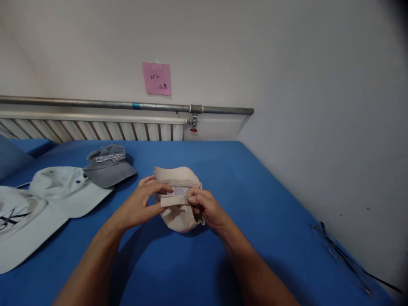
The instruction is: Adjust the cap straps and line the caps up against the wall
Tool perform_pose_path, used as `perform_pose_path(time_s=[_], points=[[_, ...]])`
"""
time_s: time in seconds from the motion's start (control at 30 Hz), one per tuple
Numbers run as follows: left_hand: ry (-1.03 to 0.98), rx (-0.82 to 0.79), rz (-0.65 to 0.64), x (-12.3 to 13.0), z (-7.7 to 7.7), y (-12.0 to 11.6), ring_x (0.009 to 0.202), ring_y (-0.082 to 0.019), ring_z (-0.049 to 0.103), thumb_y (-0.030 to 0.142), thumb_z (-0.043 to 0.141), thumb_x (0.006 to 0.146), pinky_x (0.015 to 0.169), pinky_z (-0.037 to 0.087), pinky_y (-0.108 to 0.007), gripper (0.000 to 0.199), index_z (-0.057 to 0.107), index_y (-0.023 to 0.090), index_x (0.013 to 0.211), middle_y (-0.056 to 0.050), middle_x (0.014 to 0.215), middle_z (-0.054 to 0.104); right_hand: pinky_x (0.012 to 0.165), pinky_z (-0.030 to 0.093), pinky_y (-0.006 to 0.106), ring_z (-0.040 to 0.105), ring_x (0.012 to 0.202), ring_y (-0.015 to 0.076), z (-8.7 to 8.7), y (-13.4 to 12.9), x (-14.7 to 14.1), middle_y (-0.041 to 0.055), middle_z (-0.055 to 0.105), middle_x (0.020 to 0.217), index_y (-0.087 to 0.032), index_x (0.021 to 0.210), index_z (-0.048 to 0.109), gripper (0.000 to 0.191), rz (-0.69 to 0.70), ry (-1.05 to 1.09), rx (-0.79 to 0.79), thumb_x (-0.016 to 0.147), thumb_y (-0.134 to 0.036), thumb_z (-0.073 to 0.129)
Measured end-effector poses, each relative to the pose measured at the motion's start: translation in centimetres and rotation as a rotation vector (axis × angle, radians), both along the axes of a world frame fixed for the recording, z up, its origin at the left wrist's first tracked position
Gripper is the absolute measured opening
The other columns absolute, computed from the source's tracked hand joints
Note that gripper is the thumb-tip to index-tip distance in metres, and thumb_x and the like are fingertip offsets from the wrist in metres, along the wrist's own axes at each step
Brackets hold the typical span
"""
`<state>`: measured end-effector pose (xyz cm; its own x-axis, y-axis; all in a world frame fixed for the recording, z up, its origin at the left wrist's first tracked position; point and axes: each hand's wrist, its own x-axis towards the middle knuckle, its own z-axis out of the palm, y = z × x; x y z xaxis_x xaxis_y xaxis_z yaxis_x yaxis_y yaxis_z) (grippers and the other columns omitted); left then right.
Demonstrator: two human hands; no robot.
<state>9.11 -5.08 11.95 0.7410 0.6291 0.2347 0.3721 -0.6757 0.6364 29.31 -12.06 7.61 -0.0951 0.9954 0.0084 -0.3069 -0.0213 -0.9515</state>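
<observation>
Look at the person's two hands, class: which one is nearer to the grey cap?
Left. The left hand is nearer the camera and right of the grey cap, not touching it; the right hand is farther right, at the beige cap's right side.

Pink note (157, 78) on the far wall (207, 51), "252" scribbled on it. Below that runs a metal pipe (79, 102) with a blue band (136, 106), plus a white radiator (125, 131) at far left. Red-handled valve (194, 122) at its right end. Near right: some thin dark thing (333, 244), can't tell what.
</observation>
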Motion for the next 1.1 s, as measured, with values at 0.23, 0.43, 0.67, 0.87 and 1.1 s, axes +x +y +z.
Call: perform_pose_path(time_s=[0.23, 0.43, 0.67, 0.87, 1.1], points=[[0.097, -0.213, -0.159, 0.5, 0.4, -1.4, 0.066, -0.015, 0.054, 0.042, 0.056, 0.088, 0.06, 0.04, -0.024, 0.027, 0.059, 0.018, 0.076, 0.001, 0.072, 0.058, 0.043, 0.019, 0.022, 0.027, 0.042, 0.0071, 0.5, -0.2, 0.4, -0.0074, 0.038, 0.047, -0.02, 0.061, 0.056, 0.015, 0.028, -0.121, 0.028, 0.071, -0.031, 0.059], [0.118, -0.371, -0.103, 0.4, 0.2, -1.3, 0.068, -0.015, 0.051, 0.045, 0.059, 0.085, 0.06, 0.041, -0.024, 0.027, 0.054, 0.019, 0.081, 0.002, 0.075, 0.056, 0.075, 0.047, 0.033, 0.06, 0.079, 0.0167, 2.2, -1.5, -0.6, 0.0005, 0.068, 0.084, -0.023, 0.088, 0.064, 0.018, -0.249, -0.55, 0.541, 0.073, -0.016, 0.059], [0.023, -0.396, -0.274, 0.1, -0.3, -0.7, 0.096, -0.022, 0.061, 0.032, 0.058, 0.086, 0.088, 0.048, -0.033, 0.017, 0.062, 0.019, 0.096, -0.004, 0.097, 0.067, 0.09, 0.04, 0.039, 0.06, 0.091, 0.0192, 3.6, -2.8, -2.4, 0.0021, 0.073, 0.097, -0.022, 0.096, 0.064, 0.014, -0.167, -0.987, 0.848, 0.083, -0.019, 0.061], [0.0, -0.427, -0.348, -0.4, -1.1, 0.0, 0.107, -0.023, 0.06, 0.021, 0.055, 0.085, 0.099, 0.044, -0.035, 0.026, 0.068, 0.023, 0.107, -0.002, 0.108, 0.07, 0.093, 0.038, 0.04, 0.059, 0.095, 0.0193, 3.8, -2.9, -3.1, 0.0044, 0.07, 0.102, -0.021, 0.113, 0.063, 0.023, -0.154, -1.015, 0.805, 0.091, -0.022, 0.055], [-0.112, -0.724, -0.341, 0.0, -0.4, -0.5, 0.086, -0.016, 0.062, 0.03, 0.063, 0.087, 0.075, 0.049, -0.026, 0.023, 0.066, 0.018, 0.107, -0.003, 0.095, 0.068, 0.081, 0.046, 0.033, 0.058, 0.086, 0.0166, 3.3, -2.6, -2.2, 0.0017, 0.065, 0.086, -0.021, 0.091, 0.065, 0.009, -0.152, -0.755, 0.636, 0.083, -0.017, 0.061]])
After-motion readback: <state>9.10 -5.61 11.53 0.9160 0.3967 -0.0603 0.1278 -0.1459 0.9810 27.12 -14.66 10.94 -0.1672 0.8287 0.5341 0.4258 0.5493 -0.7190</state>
